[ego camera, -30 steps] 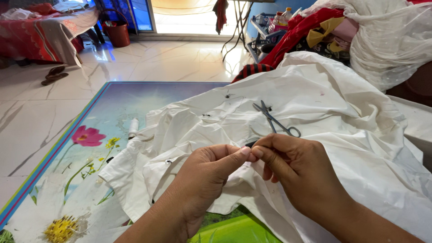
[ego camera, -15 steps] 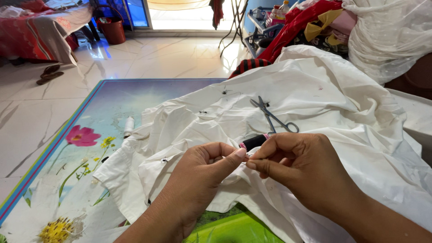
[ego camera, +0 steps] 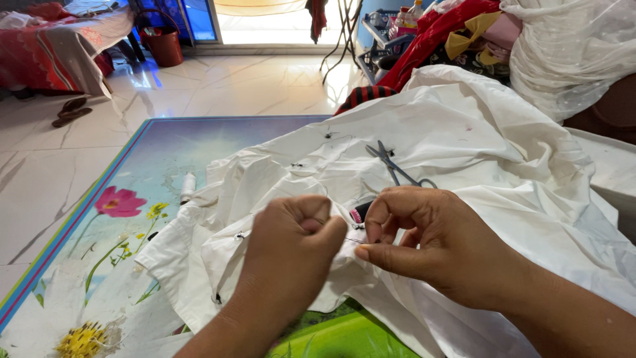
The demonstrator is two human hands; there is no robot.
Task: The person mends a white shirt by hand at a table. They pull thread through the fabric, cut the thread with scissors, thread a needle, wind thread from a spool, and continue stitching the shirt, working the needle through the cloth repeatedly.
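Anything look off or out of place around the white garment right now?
Nothing damaged or spilled. Scissors lie loose on the crumpled white garment, just beyond the right hand, and a white thread spool sits on the floral mat.

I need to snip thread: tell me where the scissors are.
The scissors lie on the white garment, just beyond the right hand.

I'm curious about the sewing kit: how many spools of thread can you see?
2. A white spool lies on the flowered mat, left of the white cloth. A dark spool sits on the cloth, partly hidden behind the hands. Folds may hide more.
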